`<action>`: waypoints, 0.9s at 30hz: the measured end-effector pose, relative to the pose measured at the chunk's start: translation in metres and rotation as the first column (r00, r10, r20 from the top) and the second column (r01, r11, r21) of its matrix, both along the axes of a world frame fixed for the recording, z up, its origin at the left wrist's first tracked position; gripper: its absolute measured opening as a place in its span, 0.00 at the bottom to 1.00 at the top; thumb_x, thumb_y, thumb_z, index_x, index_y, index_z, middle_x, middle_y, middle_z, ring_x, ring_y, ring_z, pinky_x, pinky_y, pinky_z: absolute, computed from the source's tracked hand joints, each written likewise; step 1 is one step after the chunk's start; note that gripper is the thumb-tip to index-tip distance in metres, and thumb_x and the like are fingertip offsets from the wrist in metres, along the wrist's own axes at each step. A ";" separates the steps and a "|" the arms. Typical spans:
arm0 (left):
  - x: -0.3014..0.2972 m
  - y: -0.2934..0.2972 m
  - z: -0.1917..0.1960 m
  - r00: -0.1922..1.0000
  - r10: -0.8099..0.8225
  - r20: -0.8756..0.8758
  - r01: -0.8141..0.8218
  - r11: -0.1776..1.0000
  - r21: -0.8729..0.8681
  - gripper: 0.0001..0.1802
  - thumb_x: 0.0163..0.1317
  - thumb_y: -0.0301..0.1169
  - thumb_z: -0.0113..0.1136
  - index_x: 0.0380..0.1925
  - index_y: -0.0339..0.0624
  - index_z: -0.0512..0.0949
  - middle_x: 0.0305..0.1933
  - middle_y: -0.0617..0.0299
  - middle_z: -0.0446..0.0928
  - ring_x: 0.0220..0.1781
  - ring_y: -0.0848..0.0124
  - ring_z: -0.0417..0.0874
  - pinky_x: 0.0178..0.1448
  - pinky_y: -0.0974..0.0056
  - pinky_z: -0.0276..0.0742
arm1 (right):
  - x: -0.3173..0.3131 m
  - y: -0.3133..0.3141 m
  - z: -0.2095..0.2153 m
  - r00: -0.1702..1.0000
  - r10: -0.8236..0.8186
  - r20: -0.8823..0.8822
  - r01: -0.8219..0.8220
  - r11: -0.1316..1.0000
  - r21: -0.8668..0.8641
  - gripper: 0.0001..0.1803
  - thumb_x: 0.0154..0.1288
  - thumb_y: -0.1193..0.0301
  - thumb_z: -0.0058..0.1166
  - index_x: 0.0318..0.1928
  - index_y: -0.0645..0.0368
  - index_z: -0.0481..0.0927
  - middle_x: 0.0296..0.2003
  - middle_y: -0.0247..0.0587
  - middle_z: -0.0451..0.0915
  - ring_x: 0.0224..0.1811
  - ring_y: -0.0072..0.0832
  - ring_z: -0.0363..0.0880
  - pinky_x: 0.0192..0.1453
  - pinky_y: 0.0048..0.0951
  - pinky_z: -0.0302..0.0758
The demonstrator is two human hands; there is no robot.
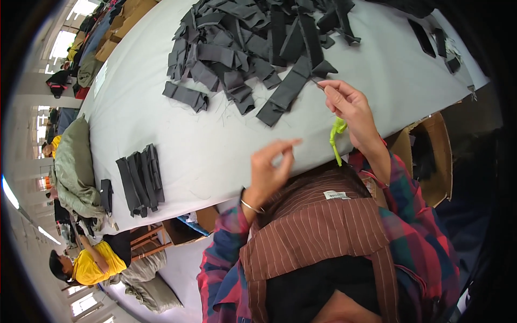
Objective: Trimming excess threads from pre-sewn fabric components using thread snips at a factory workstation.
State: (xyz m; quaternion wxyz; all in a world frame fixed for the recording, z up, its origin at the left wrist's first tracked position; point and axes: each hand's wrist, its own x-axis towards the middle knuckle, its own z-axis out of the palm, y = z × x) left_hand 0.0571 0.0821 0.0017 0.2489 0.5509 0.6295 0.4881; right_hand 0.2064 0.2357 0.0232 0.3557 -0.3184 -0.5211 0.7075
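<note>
My right hand (349, 107) is closed in a pinch on a small thin dark tool (319, 85), whose pointed tip shows past my fingers. Its exact kind is hidden by the hand. A knotted yellow-green fabric strip (336, 137) hangs just below that hand. Slightly blurred, my left hand (271, 168) hovers near the table edge with thumb and forefinger apart and nothing visible between them. Beyond both hands lies a heap of dark grey fabric pieces (226, 56). One longer grey strip (283, 94) sticks out of it, close to the tool's tip.
A neat row of dark folded pieces (141, 180) lies at the left of the pale table (215, 156). A black phone-like slab (421, 37) rests at far right. Cardboard boxes (442, 156) stand below the edge. A person in yellow (99, 264) is at lower left.
</note>
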 end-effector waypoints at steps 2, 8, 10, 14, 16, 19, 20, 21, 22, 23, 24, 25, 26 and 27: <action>-0.021 0.040 0.001 0.980 0.019 -0.196 0.003 0.994 0.111 0.13 0.56 0.24 0.59 0.43 0.37 0.80 0.37 0.54 0.79 0.40 0.69 0.80 0.41 0.68 0.75 | 0.004 -0.004 -0.002 1.000 -0.016 -0.008 0.016 1.000 0.014 0.13 0.68 0.66 0.51 0.46 0.61 0.79 0.23 0.22 0.68 0.26 0.10 0.61 0.31 0.14 0.56; -0.018 0.107 -0.045 0.634 0.181 -0.752 -0.201 0.977 0.065 0.28 0.51 0.34 0.65 0.53 0.39 0.72 0.54 0.46 0.68 0.52 0.52 0.71 0.52 0.51 0.69 | 0.012 -0.023 0.002 1.000 -0.008 0.030 0.006 0.999 0.051 0.14 0.68 0.65 0.51 0.46 0.63 0.78 0.24 0.22 0.69 0.27 0.10 0.62 0.31 0.13 0.56; -0.024 0.115 -0.045 0.745 0.113 -0.658 -0.153 0.988 -0.003 0.28 0.51 0.33 0.64 0.53 0.37 0.71 0.49 0.47 0.70 0.49 0.52 0.72 0.49 0.54 0.72 | 0.018 -0.023 -0.004 0.999 0.007 0.046 -0.011 0.997 0.076 0.12 0.67 0.68 0.54 0.45 0.62 0.80 0.24 0.22 0.70 0.27 0.11 0.63 0.33 0.15 0.61; -0.031 0.097 -0.032 0.833 0.023 -0.553 -0.047 0.998 -0.029 0.25 0.54 0.31 0.61 0.53 0.38 0.74 0.43 0.54 0.73 0.39 0.63 0.77 0.39 0.65 0.74 | 0.024 -0.020 -0.006 0.997 -0.037 0.069 0.033 0.997 0.067 0.12 0.66 0.67 0.55 0.45 0.62 0.80 0.22 0.20 0.69 0.26 0.11 0.61 0.32 0.15 0.59; -0.036 0.079 -0.016 0.973 -0.019 0.231 0.108 0.920 -0.376 0.25 0.57 0.31 0.58 0.57 0.39 0.73 0.39 0.60 0.76 0.33 0.76 0.76 0.37 0.70 0.73 | 0.024 -0.017 -0.007 0.993 -0.046 0.107 0.035 0.994 0.104 0.12 0.66 0.68 0.55 0.44 0.62 0.80 0.21 0.20 0.67 0.25 0.11 0.60 0.31 0.15 0.58; -0.038 0.048 -0.021 0.822 0.057 0.566 0.191 0.910 -0.368 0.28 0.61 0.34 0.52 0.61 0.36 0.68 0.36 0.63 0.78 0.32 0.80 0.76 0.37 0.75 0.72 | 0.019 -0.017 -0.007 0.995 -0.026 0.097 0.017 0.995 0.099 0.11 0.66 0.68 0.55 0.44 0.62 0.80 0.20 0.18 0.65 0.24 0.11 0.58 0.31 0.15 0.56; -0.037 0.038 -0.020 0.689 0.109 0.716 0.242 0.897 -0.370 0.29 0.61 0.36 0.50 0.61 0.33 0.66 0.37 0.61 0.79 0.32 0.76 0.79 0.37 0.73 0.73 | 0.017 -0.016 -0.009 0.995 -0.023 0.098 0.015 0.996 0.088 0.11 0.66 0.68 0.55 0.44 0.62 0.80 0.20 0.18 0.65 0.24 0.11 0.58 0.31 0.15 0.56; -0.033 0.029 -0.018 0.594 0.015 0.805 0.366 0.885 -0.287 0.33 0.59 0.37 0.49 0.63 0.32 0.62 0.42 0.57 0.79 0.33 0.74 0.79 0.38 0.73 0.75 | 0.016 -0.015 -0.011 0.990 -0.007 0.138 -0.012 0.990 0.137 0.11 0.65 0.68 0.56 0.44 0.61 0.81 0.20 0.20 0.66 0.24 0.11 0.59 0.30 0.17 0.57; -0.028 0.020 -0.018 0.591 0.027 0.806 0.363 0.884 -0.295 0.33 0.59 0.37 0.49 0.63 0.32 0.62 0.42 0.57 0.79 0.33 0.74 0.79 0.38 0.73 0.75 | 0.015 -0.014 -0.013 0.984 0.011 0.178 -0.044 0.982 0.185 0.11 0.64 0.68 0.56 0.43 0.60 0.81 0.20 0.21 0.67 0.24 0.11 0.60 0.29 0.18 0.58; -0.022 0.013 -0.019 0.564 0.027 0.825 0.360 0.892 -0.275 0.34 0.57 0.37 0.49 0.63 0.31 0.62 0.44 0.54 0.79 0.35 0.74 0.79 0.39 0.73 0.75 | 0.013 -0.014 -0.018 0.983 0.016 0.182 -0.049 0.983 0.174 0.11 0.64 0.68 0.56 0.43 0.60 0.81 0.20 0.21 0.67 0.24 0.11 0.60 0.29 0.18 0.58; -0.016 0.007 -0.020 0.536 0.025 0.844 0.357 0.899 -0.253 0.34 0.56 0.37 0.49 0.62 0.31 0.62 0.46 0.52 0.78 0.36 0.73 0.79 0.39 0.72 0.76 | 0.011 -0.014 -0.026 0.967 -0.018 0.255 -0.053 0.962 0.267 0.11 0.63 0.67 0.57 0.43 0.58 0.81 0.20 0.24 0.70 0.23 0.13 0.61 0.28 0.19 0.59; -0.010 0.003 -0.016 0.477 0.028 0.879 0.363 0.904 -0.225 0.33 0.54 0.33 0.49 0.62 0.32 0.63 0.48 0.49 0.77 0.37 0.72 0.78 0.41 0.71 0.76 | 0.010 -0.014 -0.032 0.944 -0.059 0.325 -0.065 0.931 0.360 0.11 0.62 0.67 0.57 0.43 0.56 0.81 0.20 0.26 0.73 0.22 0.14 0.63 0.27 0.21 0.60; -0.007 -0.001 -0.015 0.469 0.034 0.882 0.364 0.903 -0.228 0.33 0.54 0.33 0.49 0.62 0.32 0.63 0.48 0.49 0.77 0.37 0.72 0.78 0.41 0.71 0.76 | 0.009 -0.015 -0.033 0.941 -0.056 0.333 -0.069 0.933 0.352 0.11 0.62 0.67 0.57 0.43 0.56 0.81 0.20 0.26 0.73 0.22 0.14 0.63 0.27 0.21 0.60; -0.004 -0.006 -0.015 0.483 0.042 0.874 0.337 0.913 -0.230 0.31 0.55 0.32 0.49 0.60 0.32 0.64 0.47 0.49 0.77 0.37 0.71 0.77 0.41 0.69 0.76 | 0.009 -0.016 -0.035 0.904 -0.083 0.419 -0.091 0.921 0.378 0.11 0.62 0.66 0.58 0.43 0.55 0.82 0.20 0.29 0.75 0.22 0.15 0.64 0.27 0.22 0.61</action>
